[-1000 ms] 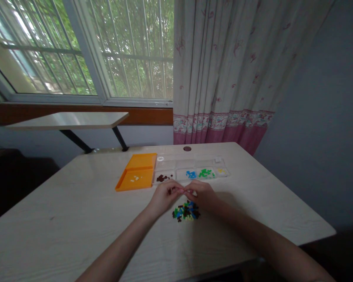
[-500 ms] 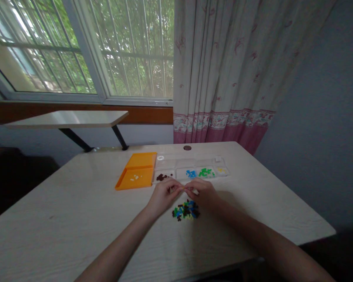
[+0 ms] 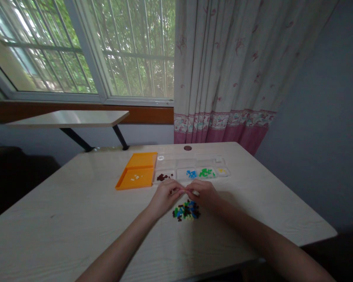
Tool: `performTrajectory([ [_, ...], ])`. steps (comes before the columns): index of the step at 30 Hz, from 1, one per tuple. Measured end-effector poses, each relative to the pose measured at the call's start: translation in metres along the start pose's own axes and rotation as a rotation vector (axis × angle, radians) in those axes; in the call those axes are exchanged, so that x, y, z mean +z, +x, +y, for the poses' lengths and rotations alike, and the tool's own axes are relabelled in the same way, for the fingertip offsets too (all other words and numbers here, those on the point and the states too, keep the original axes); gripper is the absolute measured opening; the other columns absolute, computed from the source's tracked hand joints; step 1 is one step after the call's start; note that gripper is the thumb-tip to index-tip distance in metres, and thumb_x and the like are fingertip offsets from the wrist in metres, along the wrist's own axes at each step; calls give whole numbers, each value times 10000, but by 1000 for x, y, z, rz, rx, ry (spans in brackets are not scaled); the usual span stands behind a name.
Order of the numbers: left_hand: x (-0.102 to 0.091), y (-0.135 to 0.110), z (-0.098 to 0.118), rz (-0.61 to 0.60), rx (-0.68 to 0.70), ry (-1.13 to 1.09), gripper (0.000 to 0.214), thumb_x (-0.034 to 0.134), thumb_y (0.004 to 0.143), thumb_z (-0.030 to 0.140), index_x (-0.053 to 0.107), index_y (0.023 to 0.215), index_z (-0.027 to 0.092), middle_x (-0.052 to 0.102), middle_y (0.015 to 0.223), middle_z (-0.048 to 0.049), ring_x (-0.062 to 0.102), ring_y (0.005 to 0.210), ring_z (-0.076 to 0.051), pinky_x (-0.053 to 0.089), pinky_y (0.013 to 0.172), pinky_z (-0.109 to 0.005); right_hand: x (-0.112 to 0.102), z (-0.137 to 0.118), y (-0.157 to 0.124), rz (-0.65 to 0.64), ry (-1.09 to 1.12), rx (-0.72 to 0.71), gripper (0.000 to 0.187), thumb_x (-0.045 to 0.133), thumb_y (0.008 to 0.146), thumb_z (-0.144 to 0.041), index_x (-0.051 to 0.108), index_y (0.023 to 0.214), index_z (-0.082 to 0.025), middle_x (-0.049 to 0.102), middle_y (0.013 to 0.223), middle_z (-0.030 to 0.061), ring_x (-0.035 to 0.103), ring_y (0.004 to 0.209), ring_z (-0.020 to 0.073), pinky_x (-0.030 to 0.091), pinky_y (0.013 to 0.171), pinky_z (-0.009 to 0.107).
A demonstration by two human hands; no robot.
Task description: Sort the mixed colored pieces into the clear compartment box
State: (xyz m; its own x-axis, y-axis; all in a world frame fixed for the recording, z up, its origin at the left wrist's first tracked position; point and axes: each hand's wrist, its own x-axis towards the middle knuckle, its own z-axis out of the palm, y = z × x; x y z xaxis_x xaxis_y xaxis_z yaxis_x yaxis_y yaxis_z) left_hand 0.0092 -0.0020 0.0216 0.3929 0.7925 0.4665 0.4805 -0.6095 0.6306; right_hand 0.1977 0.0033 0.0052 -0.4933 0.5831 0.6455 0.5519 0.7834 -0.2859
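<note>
My left hand (image 3: 165,196) and my right hand (image 3: 204,193) meet fingertip to fingertip above the table, both pinched closed. Whatever lies between the fingertips is too small to make out. Just below them, on the near side, is a mixed pile of small plastic pieces (image 3: 186,210) in dark brown, blue, green and pale yellow. Beyond the hands stands a clear compartment box (image 3: 181,178), laid open. Its front compartments hold dark brown pieces (image 3: 162,177), blue pieces (image 3: 191,174), green pieces (image 3: 206,172) and a few yellow pieces (image 3: 222,170).
An open orange case (image 3: 136,168) with several whitish bits (image 3: 136,178) sits left of the clear box. A raised shelf (image 3: 73,117) on black legs stands at the table's (image 3: 76,219) back left. Behind are a barred window and a curtain (image 3: 223,70).
Both hands stay together at nearly the same spot, with only a slight shift of the fingers. The pile and the boxes look unchanged.
</note>
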Motion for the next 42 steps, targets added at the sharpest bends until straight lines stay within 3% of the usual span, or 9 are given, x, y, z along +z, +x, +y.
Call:
performTrajectory([
  [4, 0, -1, -2, -46, -11, -6, 143, 538, 819, 261, 641, 828, 162, 602, 751, -38, 523, 692, -135, 429, 651, -242, -4, 5, 2, 76, -40, -3, 87, 540, 780, -196, 627, 766, -197, 656, 698, 13, 595, 638, 105, 439, 623, 194],
  [9, -1, -7, -5, -312, 117, 29, 298, 422, 826, 96, 639, 996, 209, 538, 907, -56, 512, 875, -148, 422, 789, -250, -12, 16, 4, 232, -28, -9, 69, 553, 776, -177, 618, 762, -196, 663, 700, 11, 603, 643, 105, 459, 614, 196],
  [13, 0, -7, -5, -402, 144, 97, 316, 424, 827, 97, 655, 996, 231, 516, 912, -53, 502, 863, -147, 421, 759, -234, -15, 21, 4, 297, -29, -7, 72, 552, 776, -177, 620, 775, -199, 659, 687, 11, 601, 623, 101, 472, 602, 196],
  [30, -4, -7, -17, -394, 47, 231, 126, 516, 824, 263, 582, 779, 166, 582, 783, -38, 524, 793, -157, 408, 728, -242, -25, 15, 5, 375, 16, -108, 75, 565, 774, -148, 611, 802, -200, 661, 692, 13, 604, 626, 101, 469, 594, 197],
  [32, -5, -8, -18, -379, 48, 232, 130, 530, 816, 278, 589, 781, 168, 583, 779, -38, 528, 790, -157, 409, 720, -242, -31, 22, 5, 316, -42, -104, 71, 557, 787, -169, 620, 793, -203, 666, 708, 15, 610, 651, 105, 466, 620, 200],
  [36, -6, -10, -19, -366, 57, 215, 123, 546, 801, 277, 611, 837, 179, 600, 802, -42, 540, 798, -160, 417, 720, -246, -63, 52, 3, 44, -207, -1, 137, 509, 829, -236, 642, 833, -201, 662, 773, 29, 607, 697, 123, 449, 652, 216],
  [42, -9, -9, -20, -346, 76, 215, 152, 516, 813, 267, 634, 800, 172, 613, 770, -48, 551, 775, -155, 423, 730, -254, -110, 113, -12, -224, -414, 436, 188, 507, 794, -258, 679, 823, -189, 654, 797, 55, 592, 692, 148, 412, 648, 224],
])
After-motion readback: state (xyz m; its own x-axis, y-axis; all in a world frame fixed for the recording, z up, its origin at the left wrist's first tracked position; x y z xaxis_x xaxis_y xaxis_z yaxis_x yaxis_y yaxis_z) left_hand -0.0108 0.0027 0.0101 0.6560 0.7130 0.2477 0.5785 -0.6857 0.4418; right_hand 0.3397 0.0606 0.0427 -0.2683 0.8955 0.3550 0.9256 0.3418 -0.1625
